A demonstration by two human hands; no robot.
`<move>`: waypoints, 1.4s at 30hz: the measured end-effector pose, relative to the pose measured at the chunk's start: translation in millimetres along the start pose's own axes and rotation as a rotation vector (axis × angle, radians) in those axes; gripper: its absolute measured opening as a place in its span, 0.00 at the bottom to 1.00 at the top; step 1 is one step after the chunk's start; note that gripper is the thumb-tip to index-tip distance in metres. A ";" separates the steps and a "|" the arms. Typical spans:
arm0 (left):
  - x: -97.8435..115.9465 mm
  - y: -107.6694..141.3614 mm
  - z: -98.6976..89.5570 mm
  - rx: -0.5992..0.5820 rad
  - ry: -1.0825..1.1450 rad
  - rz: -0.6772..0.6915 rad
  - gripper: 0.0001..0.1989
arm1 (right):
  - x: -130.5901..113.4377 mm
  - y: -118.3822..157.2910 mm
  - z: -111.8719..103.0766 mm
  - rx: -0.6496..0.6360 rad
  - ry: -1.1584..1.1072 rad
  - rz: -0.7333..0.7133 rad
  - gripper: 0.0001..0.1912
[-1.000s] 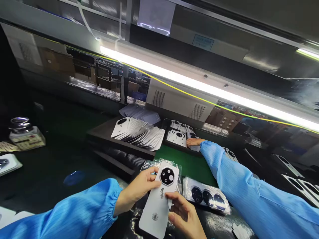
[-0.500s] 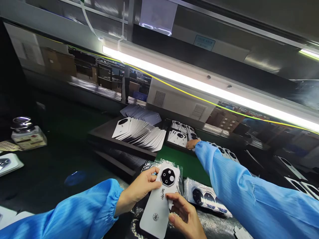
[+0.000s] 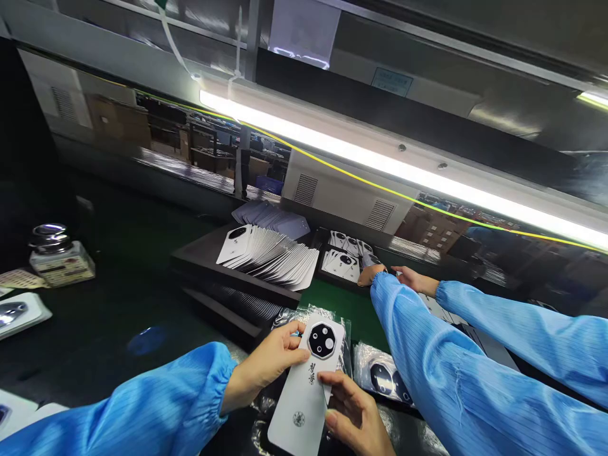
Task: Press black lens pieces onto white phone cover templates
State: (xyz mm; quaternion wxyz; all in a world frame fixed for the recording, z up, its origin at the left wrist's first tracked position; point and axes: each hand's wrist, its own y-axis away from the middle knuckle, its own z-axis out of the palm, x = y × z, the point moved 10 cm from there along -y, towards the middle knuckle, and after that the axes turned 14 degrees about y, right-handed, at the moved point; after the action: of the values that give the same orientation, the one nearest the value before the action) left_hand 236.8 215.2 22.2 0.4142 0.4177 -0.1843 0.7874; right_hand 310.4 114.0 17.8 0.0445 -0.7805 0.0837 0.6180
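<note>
Two hands' fingers (image 3: 297, 356) | pinching white phone back panel (image 3: 308, 396) by opposite edges | panel between them

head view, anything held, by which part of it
White panel, upper left edge beside black octagon, in left hand; right hand at right edge.

the left grip (image 3: 278, 354) is bare to the wrist, where a bright blue sleeve (image 3: 161, 396) begins. its cuff (image 3: 216, 380) sits just behind the grip, gathered into tight, puckered folds. farther back from the grip, the cloth widens into a loose, baggy shape with soft creases and fine, darker blue lines; it has a slight sheen. the right grip (image 3: 351, 408) is bare too, its thumb showing a short, rounded nail, and the picture's lower edge cuts it off near the wrist.
</note>
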 end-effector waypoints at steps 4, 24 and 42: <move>-0.9 -0.7 -1.0 0.002 0.001 -0.005 0.19 | -0.5 1.2 1.9 0.012 -0.044 0.014 0.33; 3.9 10.2 -1.5 0.018 -0.033 -0.024 0.21 | -38.3 17.2 -36.1 0.245 0.520 -0.221 0.18; -6.1 38.5 9.3 -0.086 -0.063 -0.058 0.25 | -102.3 26.3 20.2 0.373 1.228 -0.653 0.27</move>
State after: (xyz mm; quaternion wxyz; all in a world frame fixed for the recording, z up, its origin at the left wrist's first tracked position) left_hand 212.3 183.6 24.8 0.4483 0.4292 -0.2187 0.7530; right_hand 263.4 99.4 113.4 0.3045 -0.9517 -0.0398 -0.0017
